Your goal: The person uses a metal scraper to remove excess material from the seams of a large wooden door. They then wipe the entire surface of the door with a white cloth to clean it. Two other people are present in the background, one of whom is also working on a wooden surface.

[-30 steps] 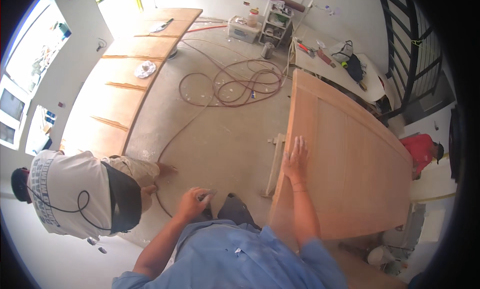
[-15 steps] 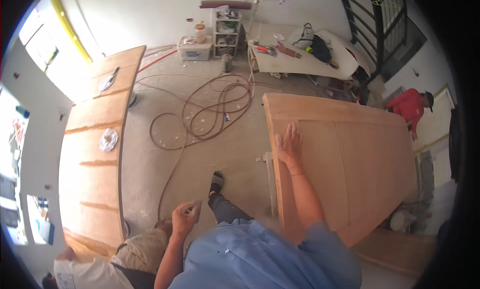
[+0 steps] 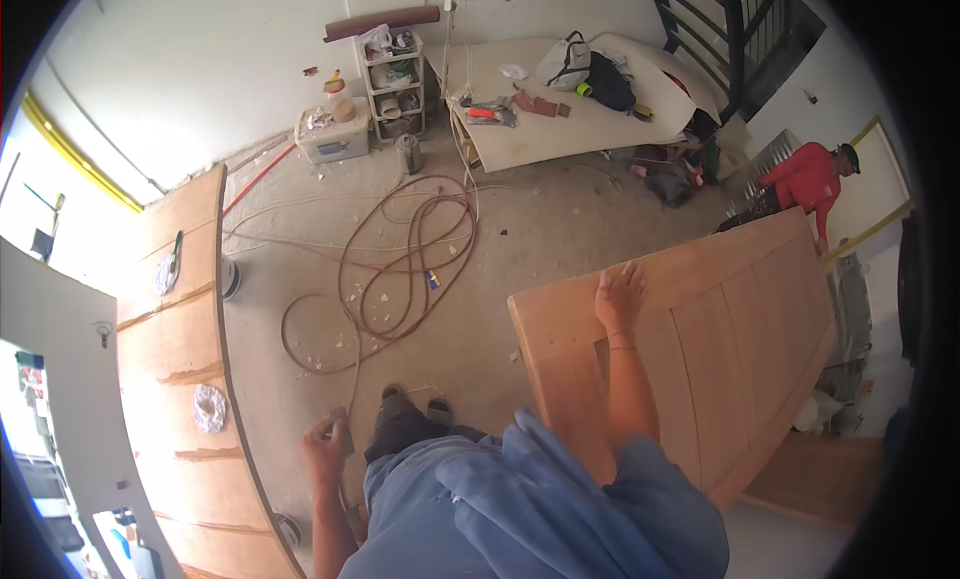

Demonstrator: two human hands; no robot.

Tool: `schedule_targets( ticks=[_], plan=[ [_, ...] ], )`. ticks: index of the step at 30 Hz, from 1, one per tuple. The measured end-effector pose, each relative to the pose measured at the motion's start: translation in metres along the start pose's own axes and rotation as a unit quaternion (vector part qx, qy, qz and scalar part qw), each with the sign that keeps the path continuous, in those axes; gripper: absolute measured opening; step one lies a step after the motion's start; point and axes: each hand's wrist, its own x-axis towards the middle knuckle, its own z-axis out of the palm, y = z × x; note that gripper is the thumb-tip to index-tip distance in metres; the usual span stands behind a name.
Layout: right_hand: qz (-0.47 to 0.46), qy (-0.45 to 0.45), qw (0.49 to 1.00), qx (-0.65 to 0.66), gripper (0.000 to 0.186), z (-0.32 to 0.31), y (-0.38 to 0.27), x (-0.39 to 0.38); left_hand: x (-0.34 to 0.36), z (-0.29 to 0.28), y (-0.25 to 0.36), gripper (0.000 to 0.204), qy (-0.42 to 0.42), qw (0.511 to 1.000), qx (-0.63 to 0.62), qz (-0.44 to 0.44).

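Right hand (image 3: 621, 301) on a large, pale-brown, framed wooden panel (image 3: 745, 344), apparently steadying it; best done, I judge, with palm flat and pressure even.
Left hand (image 3: 321, 455) low beside the body, fingers closed round a small dark-grey block (image 3: 342, 434), well apart from the panel; right-hand fingers extended, laid on the border strip near the far edge; whether fingertips hook over, cannot tell; panel lies under that palm, stretching rightward to a red-shirted person (image 3: 808, 182).
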Motion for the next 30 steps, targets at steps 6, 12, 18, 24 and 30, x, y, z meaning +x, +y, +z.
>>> schedule_targets(
  ticks=[6, 12, 18, 24, 30],
  plan=[
    [0.092, 0.008, 0.994, -0.050, 0.083, 0.010, 0.044, 0.059, 0.126, 0.048, 0.040, 0.032, -0.086, 0.995, 0.001, 0.043],
    [0.203, 0.011, 0.979, -0.023, 0.082, 0.017, 0.046, 0.069, 0.267, 0.089, 0.132, 0.027, -0.156, 0.973, 0.022, 0.165],
    [0.244, 0.014, 0.961, -0.127, 0.083, 0.038, 0.065, 0.054, 0.400, 0.130, 0.266, 0.029, -0.277, 0.902, 0.126, 0.305],
    [0.283, 0.057, 0.953, -0.097, 0.081, 0.053, 0.092, 0.095, 0.493, 0.201, 0.391, 0.029, -0.340, 0.834, 0.171, 0.400],
    [0.298, 0.077, 0.934, -0.184, 0.083, 0.067, 0.186, 0.138, 0.510, 0.308, 0.479, 0.030, -0.390, 0.807, 0.165, 0.411]
  ],
)
